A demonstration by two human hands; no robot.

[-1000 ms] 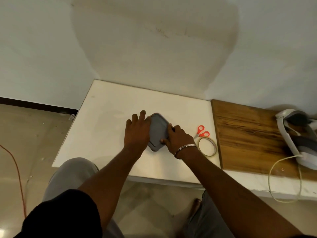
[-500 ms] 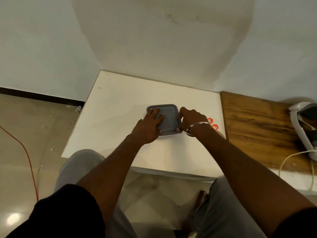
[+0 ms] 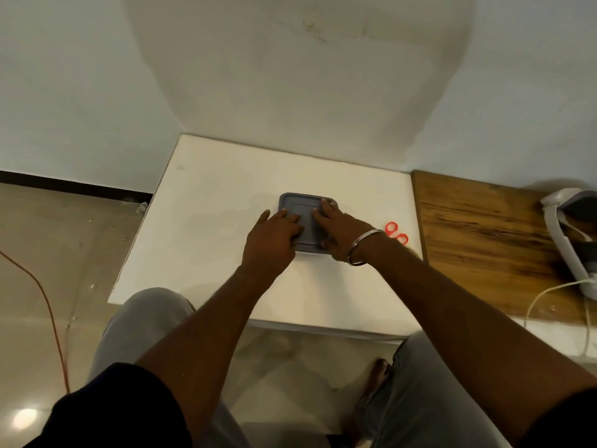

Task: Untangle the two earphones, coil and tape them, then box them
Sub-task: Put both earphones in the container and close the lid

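While left hand and right hand pressed the box, fingers straight, gripping nothing, it sat mid tabletop; probably light, stiff, slick plastic, best gripped at opposite edges.

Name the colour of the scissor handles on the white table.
The scissor handles are red-orange, shown best in the head view.

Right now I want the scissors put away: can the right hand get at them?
Probably yes: the scissors lie just right of the right hand, nothing between. That hand rests flat on the box, holding nothing.
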